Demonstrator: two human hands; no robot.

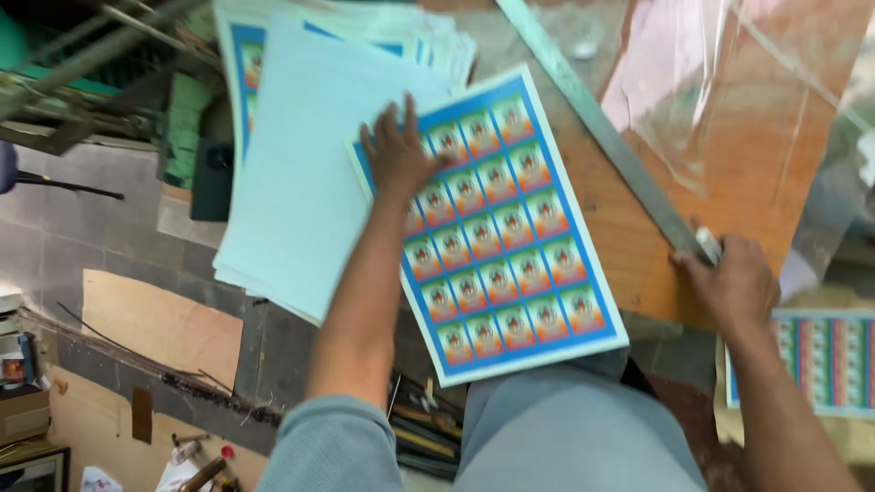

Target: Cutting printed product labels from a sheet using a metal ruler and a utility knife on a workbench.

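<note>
Pressing left hand (397,157) flat, open on printed sheet (497,228); right hand (729,284) grips metal ruler (602,128), fingertips hidden.

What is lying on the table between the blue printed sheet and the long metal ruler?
In the head view, only bare orange-brown tabletop lies between the blue printed sheet and the long metal ruler.

Left hand (398,153) lies flat on the printed sheet (497,228); I see the pale paper stack (301,164) butting in just left of it, so no gap that side. Right of that palm, the sheet's surface is open up to the long metal ruler (602,128). Right hand (729,282) grips the ruler's near end; bare orange board (629,228) between ruler and sheet is free. Clear plastic film (729,82) crowds beyond the ruler.
</note>
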